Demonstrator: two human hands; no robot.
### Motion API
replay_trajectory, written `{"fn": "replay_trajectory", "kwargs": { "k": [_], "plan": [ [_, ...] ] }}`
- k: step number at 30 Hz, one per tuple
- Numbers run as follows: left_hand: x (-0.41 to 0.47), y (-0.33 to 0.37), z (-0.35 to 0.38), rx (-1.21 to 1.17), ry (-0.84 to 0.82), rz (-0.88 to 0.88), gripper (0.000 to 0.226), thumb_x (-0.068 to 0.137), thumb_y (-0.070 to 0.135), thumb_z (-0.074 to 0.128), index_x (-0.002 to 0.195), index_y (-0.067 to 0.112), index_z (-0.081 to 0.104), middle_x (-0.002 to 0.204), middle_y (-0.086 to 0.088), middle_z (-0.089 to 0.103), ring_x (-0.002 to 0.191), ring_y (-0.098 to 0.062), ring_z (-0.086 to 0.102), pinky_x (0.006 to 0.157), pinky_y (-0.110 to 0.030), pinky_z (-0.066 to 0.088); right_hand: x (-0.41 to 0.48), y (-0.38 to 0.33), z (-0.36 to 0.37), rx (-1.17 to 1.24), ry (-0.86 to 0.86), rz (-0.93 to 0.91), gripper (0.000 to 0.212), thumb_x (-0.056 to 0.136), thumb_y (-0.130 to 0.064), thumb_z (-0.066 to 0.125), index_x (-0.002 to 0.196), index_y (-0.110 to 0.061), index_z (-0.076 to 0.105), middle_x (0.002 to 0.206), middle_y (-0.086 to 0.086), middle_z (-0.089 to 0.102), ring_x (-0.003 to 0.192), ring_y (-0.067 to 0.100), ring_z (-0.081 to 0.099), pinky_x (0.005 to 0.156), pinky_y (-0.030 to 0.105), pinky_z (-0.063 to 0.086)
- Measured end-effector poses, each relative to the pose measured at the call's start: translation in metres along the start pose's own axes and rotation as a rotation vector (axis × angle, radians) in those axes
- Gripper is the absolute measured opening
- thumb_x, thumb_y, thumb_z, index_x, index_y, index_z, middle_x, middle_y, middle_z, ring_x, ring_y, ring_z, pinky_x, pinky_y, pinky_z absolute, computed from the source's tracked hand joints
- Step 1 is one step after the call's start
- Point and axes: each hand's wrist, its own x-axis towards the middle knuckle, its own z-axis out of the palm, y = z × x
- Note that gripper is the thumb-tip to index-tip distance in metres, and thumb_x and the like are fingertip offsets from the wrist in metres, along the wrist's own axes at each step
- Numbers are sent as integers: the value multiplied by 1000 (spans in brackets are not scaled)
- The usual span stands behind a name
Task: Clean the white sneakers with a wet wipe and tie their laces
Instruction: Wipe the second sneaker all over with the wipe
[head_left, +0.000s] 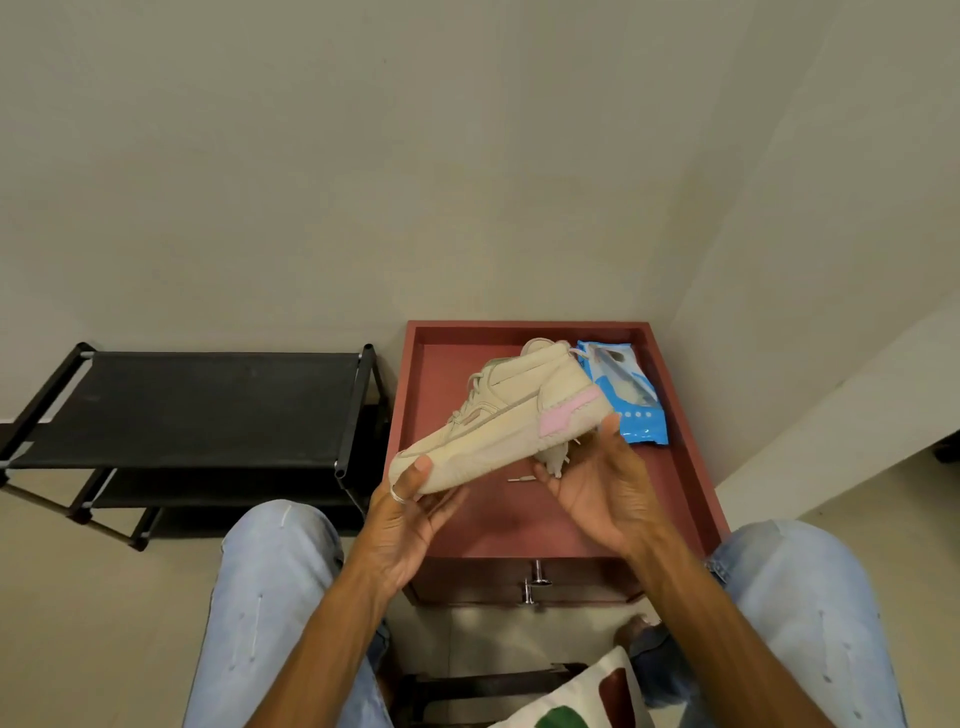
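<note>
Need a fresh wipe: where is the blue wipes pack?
Head view: the blue wipes pack lies at the far right of the red cabinet top, just behind the held sneaker's heel.

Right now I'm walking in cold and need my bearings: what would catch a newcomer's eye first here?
First, the cream-white high-top sneaker with a pink heel patch, held up over the reddish-brown raised-rim cabinet top. The left hand grips its toe, and the right hand supports its heel with straight fingers. Behind the heel lies a blue plastic wet-wipe pack, and a black fabric-shelf shoe rack stands to the person's left.
</note>
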Motion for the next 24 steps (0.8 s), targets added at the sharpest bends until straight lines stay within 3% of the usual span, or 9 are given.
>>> {"fn": "replay_trajectory", "kwargs": {
  "k": [2,4,7,10,13,15,17,20,24],
  "plan": [
    [1,2,0,-28,15,3,112,27,39,105,124,6,60,120,-18,71,107,-31,71,77,-39,63,-2,-5,-3,61,0,53,62,85,-49,65,129,-8,54,121,15,60,107,29,61,86,41,53],
    [0,3,0,-40,9,-4,111,26,41,105,123,7,61,119,-19,71,108,-32,69,77,-39,63,-1,-6,-7,26,14,75,34,91,-29,55,118,-10,64,122,15,60,111,31,58,91,41,47],
    [-1,4,0,-51,-3,-13,114,27,38,105,126,6,59,122,-20,70,108,-33,71,78,-39,63,3,-4,-13,-146,65,30,40,79,3,57,117,-6,64,111,17,62,99,29,62,85,36,51],
    [-1,4,0,-39,2,-14,113,32,35,105,130,5,57,128,-20,68,115,-33,69,80,-38,63,5,-1,-14,-220,164,0,45,73,17,56,114,1,64,107,19,64,98,29,64,90,36,53],
    [1,6,-2,12,20,10,113,33,37,105,131,5,58,129,-17,68,120,-30,66,80,-33,63,8,-2,-18,-208,274,-15,37,74,18,58,109,5,64,103,19,67,96,28,66,91,38,55],
    [2,10,-5,62,46,56,111,33,37,105,130,7,60,127,-15,70,114,-26,70,79,-30,63,8,-5,-21,-263,373,-24,33,77,19,55,106,7,62,100,19,68,89,25,69,81,34,60],
    [4,15,-10,133,52,104,92,46,28,102,127,9,62,126,-14,70,113,-25,70,80,-29,62,7,-11,-29,-413,506,-47,25,80,17,55,100,5,64,96,17,70,81,20,70,73,29,58],
    [9,22,-17,269,61,189,53,71,9,86,120,12,65,123,-12,72,117,-27,67,84,-30,62,1,-27,-41,-566,673,-142,21,81,7,62,98,-4,69,101,13,74,91,24,71,88,39,56],
    [10,21,-23,540,131,263,99,43,34,102,129,16,55,126,-12,67,113,-26,69,88,-41,60,-10,-42,-28,-623,723,-329,16,85,-2,66,96,-14,70,103,12,73,88,22,71,85,41,56]
  ]
}}
